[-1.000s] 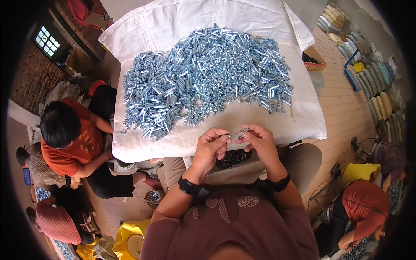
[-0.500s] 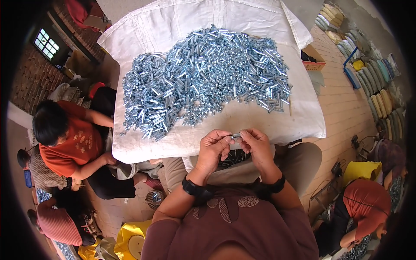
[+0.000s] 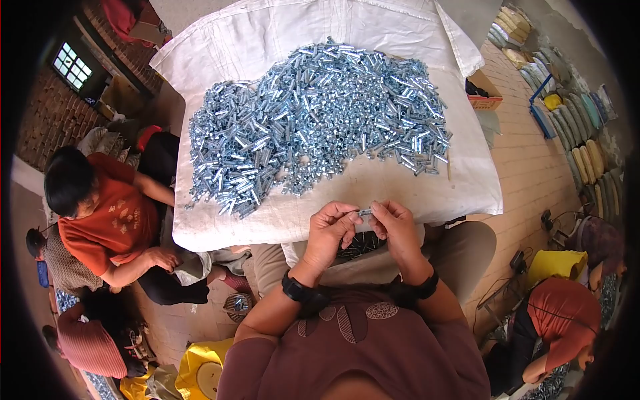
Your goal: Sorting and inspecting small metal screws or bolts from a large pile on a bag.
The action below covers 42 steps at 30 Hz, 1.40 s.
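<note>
My left hand [image 3: 331,228] and my right hand [image 3: 396,227] meet just over the near edge of the cloth-covered table. Between their fingertips is a small silvery metal sleeve [image 3: 364,213], one end pinched by each hand. My fingers cover part of it, so its full shape is hidden. Beyond the hands, a wide heap of shiny bluish metal sleeves and small nut-like pieces [image 3: 320,113] lies on the white cloth [image 3: 220,230]. Below my hands, at my lap, dark slim metal pieces [image 3: 360,245] show inside a pale bag or cloth.
At the left sits a person in an orange shirt [image 3: 110,227]; others work behind on both sides. An open carton [image 3: 483,93] stands right of the table. Stacked sacks [image 3: 580,133] line the right wall. A small basket [image 3: 238,305] and yellow bag [image 3: 200,370] rest on the floor.
My hands stay nearly in place, still pinching the sleeve, with only a slight shift. The person at the left has drawn a hand nearer and leaned a little left.
</note>
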Tool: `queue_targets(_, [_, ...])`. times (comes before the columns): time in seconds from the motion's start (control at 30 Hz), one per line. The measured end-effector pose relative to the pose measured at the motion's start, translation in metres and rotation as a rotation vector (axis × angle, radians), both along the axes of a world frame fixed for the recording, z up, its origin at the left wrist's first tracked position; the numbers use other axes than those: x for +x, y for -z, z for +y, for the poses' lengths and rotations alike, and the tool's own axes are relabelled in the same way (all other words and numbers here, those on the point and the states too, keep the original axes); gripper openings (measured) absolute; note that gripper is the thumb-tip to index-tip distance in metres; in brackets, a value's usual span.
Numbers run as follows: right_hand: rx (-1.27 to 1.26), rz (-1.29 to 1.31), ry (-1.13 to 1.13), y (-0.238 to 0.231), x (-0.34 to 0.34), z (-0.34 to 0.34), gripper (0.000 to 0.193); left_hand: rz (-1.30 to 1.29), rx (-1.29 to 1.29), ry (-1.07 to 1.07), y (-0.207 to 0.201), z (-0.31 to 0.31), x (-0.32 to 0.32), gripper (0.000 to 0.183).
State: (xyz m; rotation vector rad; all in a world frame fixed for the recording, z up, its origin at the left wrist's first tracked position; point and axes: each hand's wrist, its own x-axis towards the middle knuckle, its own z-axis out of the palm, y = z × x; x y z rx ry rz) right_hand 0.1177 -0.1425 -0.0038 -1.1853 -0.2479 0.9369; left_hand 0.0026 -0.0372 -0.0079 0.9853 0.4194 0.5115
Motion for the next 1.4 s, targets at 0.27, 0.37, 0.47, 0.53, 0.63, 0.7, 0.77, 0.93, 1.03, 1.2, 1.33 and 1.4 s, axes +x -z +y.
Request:
queue_targets(0.27, [0.074,0.130,-0.186,0.000,0.009,-0.006,0.018,-0.023,0.041,0.070,0.000,0.002,-0.001,0.010])
queue_targets(0.37, [0.229,0.332,-0.327,0.011,0.012,-0.005,0.016,-0.087,-0.211,0.221,-0.003,0.003,0.001,0.011])
queue_targets(0.47, [0.254,0.337,-0.373,0.011,0.013,-0.006,0.014,-0.141,-0.252,0.245,0.009,0.006,0.004,0.012])
queue_targets(0.53, [0.230,0.319,-0.366,0.009,0.016,-0.005,0.016,-0.153,-0.252,0.244,0.014,0.008,0.008,0.012])
queue_targets(0.63, [0.055,-0.013,-0.388,-0.003,0.029,-0.004,0.017,-0.079,-0.230,0.352,0.011,0.025,0.007,0.011])
queue_targets(0.7, [-0.094,-0.329,-0.411,-0.003,0.051,-0.003,0.017,0.008,-0.205,0.458,0.005,0.034,0.010,0.009])
queue_targets(0.77, [-0.401,-1.417,0.155,0.011,0.081,-0.001,0.015,0.215,0.439,0.544,-0.001,0.038,0.020,0.011])
queue_targets(0.93, [-0.683,-1.763,0.143,0.028,0.123,0.010,0.015,0.284,1.462,-0.153,0.006,0.052,0.090,0.011])
queue_targets(1.03, [-0.679,-1.810,0.108,0.031,0.120,0.018,0.016,0.433,1.605,-0.093,0.026,0.062,0.125,0.006])
queue_targets(1.2, [-0.477,-1.702,0.082,0.021,0.100,0.025,0.017,0.557,1.641,-0.093,0.037,0.071,0.130,0.006])
queue_targets(1.33, [-0.275,-1.179,0.155,0.022,0.087,0.023,0.016,0.282,1.402,-0.210,0.031,0.067,0.108,0.007])
queue_targets(1.4, [-0.186,-0.756,0.153,0.023,0.077,0.018,0.015,0.154,1.219,-0.234,0.027,0.061,0.091,0.006])
